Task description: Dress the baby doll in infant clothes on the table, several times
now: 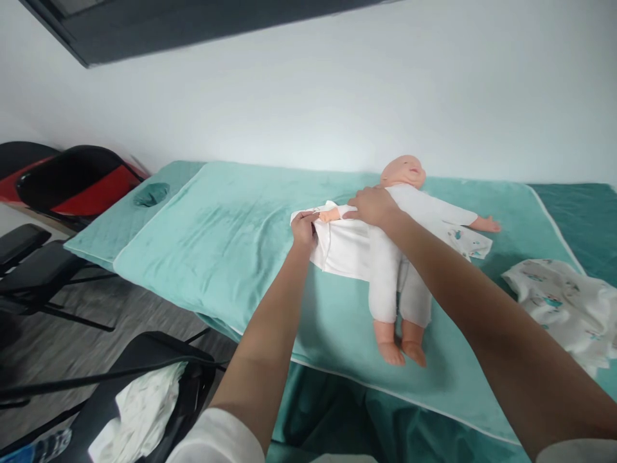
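Nearest, lower left: crumpled white cloth (147, 405) on black chair (149, 347), plastic bottle (55, 444) beside it. Farther, baby doll (384, 276) on its back on green massage bed (222, 251), feet toward the person; printed garment (562, 302) bunched to the right. Left hand (303, 227): fingers pinch edge of white garment (344, 249) spread beside doll. Right hand (373, 206) over doll's sleeved arm; cannot tell whether fingers grip. Behind, white wall (289, 96)
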A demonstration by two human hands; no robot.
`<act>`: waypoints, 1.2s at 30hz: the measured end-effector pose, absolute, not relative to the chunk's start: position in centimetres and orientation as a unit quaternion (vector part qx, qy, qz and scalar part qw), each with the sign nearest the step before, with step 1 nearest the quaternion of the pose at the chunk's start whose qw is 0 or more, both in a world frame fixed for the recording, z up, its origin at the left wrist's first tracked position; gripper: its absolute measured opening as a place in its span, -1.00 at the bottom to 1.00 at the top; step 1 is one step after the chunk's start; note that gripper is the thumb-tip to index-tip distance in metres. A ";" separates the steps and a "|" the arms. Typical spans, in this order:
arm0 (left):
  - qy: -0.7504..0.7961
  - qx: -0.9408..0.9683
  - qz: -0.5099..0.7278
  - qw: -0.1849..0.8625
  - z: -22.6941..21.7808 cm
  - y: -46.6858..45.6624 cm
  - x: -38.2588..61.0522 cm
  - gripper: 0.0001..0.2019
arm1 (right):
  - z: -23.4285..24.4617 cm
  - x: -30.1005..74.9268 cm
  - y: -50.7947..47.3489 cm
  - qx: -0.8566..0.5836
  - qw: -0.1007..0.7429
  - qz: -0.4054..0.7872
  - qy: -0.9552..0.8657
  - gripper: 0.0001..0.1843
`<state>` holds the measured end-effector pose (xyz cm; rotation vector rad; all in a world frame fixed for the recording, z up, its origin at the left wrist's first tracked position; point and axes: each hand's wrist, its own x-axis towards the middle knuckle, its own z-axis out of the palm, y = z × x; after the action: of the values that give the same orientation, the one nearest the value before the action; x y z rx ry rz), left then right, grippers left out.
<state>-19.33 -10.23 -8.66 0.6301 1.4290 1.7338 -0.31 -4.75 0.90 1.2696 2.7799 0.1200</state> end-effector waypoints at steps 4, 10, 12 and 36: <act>0.611 0.315 0.663 0.296 -8.7 -11.0 -18.2 -0.85 | 0.4 -0.6 -4.8 0.426 0.053 0.053 0.902 -0.48; 0.675 0.582 0.450 0.058 -9.0 -11.8 -16.9 -0.88 | -0.2 -1.2 -4.7 0.440 0.044 0.067 0.895 -0.48; 0.667 0.642 0.376 0.037 -8.9 -12.0 -16.4 -0.92 | -0.4 -1.4 -4.7 0.444 0.038 0.063 0.893 -0.50; 0.721 0.575 0.387 -0.012 -7.9 -12.2 -16.1 -0.85 | -3.3 13.5 -7.7 0.688 -0.452 -0.141 0.550 -0.75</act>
<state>-16.12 -12.20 -7.89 1.8197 2.2810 1.2260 13.47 -7.72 -3.32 3.1451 2.5158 -0.6456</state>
